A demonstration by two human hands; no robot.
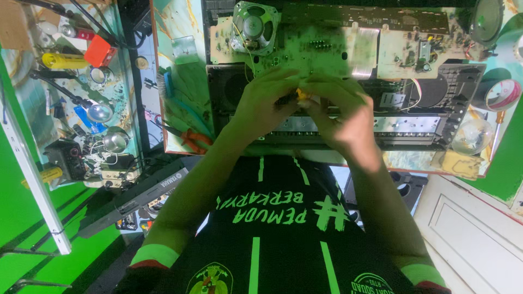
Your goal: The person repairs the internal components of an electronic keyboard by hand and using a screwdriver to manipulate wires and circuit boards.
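Observation:
My left hand [265,102] and my right hand [345,111] meet over an opened electronic device [414,117] on the table. Between their fingertips sits a small yellow part [303,96], pinched by both; which fingers grip it is hard to tell. Just beyond the hands lies a green circuit board [305,51] with a round loudspeaker [252,26] resting at its left end. A white ribbon cable [364,49] crosses the board. A second board [406,51] lies to the right.
Red-handled pliers [190,139] lie at the table's left front. A tape roll [504,93] and a clear bulb [471,136] sit at the right. A cluttered side shelf [81,98] with bulbs, a yellow cylinder and an orange box stands left.

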